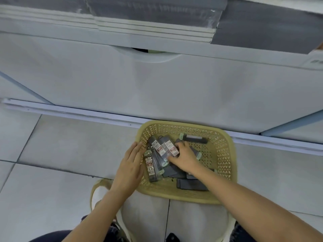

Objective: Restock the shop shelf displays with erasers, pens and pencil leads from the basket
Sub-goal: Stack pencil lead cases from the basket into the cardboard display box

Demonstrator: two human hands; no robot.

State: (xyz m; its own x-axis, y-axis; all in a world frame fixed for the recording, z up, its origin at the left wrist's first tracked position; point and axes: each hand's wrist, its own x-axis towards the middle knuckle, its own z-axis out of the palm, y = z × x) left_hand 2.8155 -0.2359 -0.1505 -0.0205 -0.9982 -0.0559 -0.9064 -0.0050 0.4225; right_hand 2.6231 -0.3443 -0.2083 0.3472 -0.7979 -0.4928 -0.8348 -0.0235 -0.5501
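A yellow lattice basket (222, 154) sits on the tiled floor against the base of the shelf unit. Inside lie several grey pencil lead packs (158, 147) with red and white labels, some face down. My right hand (185, 157) reaches into the basket and its fingers curl round a pair of labelled packs near the middle. My left hand (130, 169) lies flat with straight fingers against the basket's left rim, beside another labelled pack (150, 167). A dark pack (196, 138) lies at the basket's far side.
The white shelf base panel (157, 84) rises right behind the basket, with a curved cut-out (145, 54) higher up. Flat grey packaged stock (153, 16) fills the shelf above. A white bag (174, 219) lies on the floor between my knees.
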